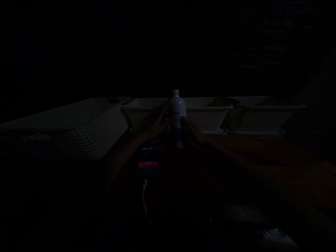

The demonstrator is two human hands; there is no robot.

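Note:
In very dim light, a pale bottle (178, 108) with a narrow neck and a printed label stands upright at the middle of the view. My left hand (160, 122) grips it from the left side, fingers reaching up toward its shoulder. From the right, my right hand (193, 128) closes on its lower half. The bottle's base is dark, so whether it touches the table cannot be made out. Below my left hand lies a phone (148, 157) with a lit timer on its screen.
A perforated plastic basket (89, 138) stands at the left. Behind the bottle is a light plastic tub (210, 117), with another tub (259, 117) to its right. A white cable (144, 190) runs from the phone. Something pale (279, 236) lies at the lower right of the brown table (262, 150).

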